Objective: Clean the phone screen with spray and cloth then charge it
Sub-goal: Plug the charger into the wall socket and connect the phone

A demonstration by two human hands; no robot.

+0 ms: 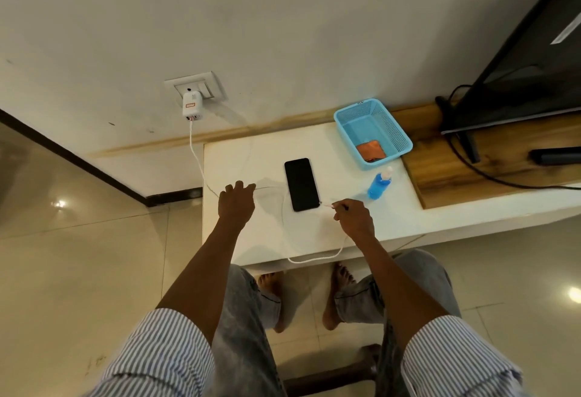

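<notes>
- Nearest the camera, two forearms in rolled striped sleeves [163, 352] reach out over a white table [251, 157].
- The right hand [353, 219] pinches the plug end of the white charging cable [314, 259] between thumb and fingertips, just beside the phone's near right corner; whether the plug is seated in the phone cannot be told.
- The cable loops off the table's near edge, runs back past the phone's left side and off the table's left edge.
- The left hand [237, 203] hovers left of the phone, fingers loosely spread and relaxed, gripping nothing, right at the cable.
- The phone [301, 184] lies flat, dark screen up, in the middle of the table.
- To the right of the phone stands a blue spray bottle [379, 185].
- Beyond the bottle, farther right of the phone, a blue mesh basket [345, 116] holds an orange cloth [371, 151].
- Farthest, beyond and left of the phone, a white charger [192, 106] sits in a wall socket [207, 82] with the cable hanging from it.
</notes>
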